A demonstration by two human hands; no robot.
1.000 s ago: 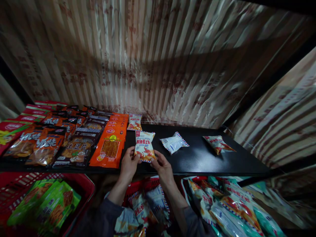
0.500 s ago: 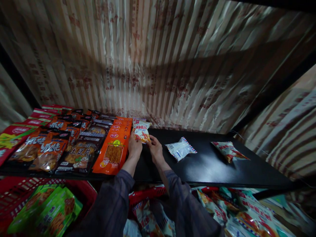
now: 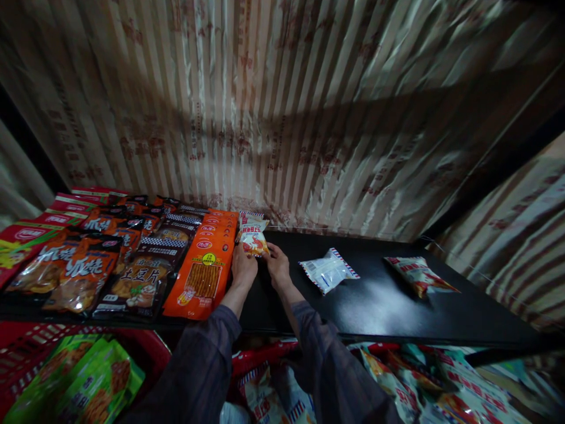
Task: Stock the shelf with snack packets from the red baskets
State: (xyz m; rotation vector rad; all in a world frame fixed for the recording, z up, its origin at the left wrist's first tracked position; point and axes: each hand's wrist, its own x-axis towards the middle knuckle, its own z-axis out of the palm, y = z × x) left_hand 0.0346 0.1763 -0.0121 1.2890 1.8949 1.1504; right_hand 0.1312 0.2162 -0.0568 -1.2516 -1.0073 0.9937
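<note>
Both hands are at a small white-and-orange snack bag (image 3: 253,235) with red lettering, toward the back of the black shelf (image 3: 371,315). My left hand (image 3: 243,268) grips its lower left side, fingers partly hidden behind it. At the lower right corner, my right hand (image 3: 278,266) pinches the bag between thumb and fingers. Another bag lies just behind it, only its striped top edge showing. Directly left are overlapping orange snack packs (image 3: 200,274). To the right, a snack bag (image 3: 329,271) lies back side up, and farther off a snack bag (image 3: 419,274) rests front up.
Brown potato-chip packs (image 3: 136,282), orange-and-black packs (image 3: 88,274) and red-green packs (image 3: 26,238) fill the shelf's left. Below are a red basket (image 3: 152,347) with green packs (image 3: 95,383) and more snack bags (image 3: 392,383). A striped sheet (image 3: 282,118) covers the back.
The view has shifted slightly, so the bags on the right appear farther right and lower. Both hands stay on the snack bag, which has barely moved.
</note>
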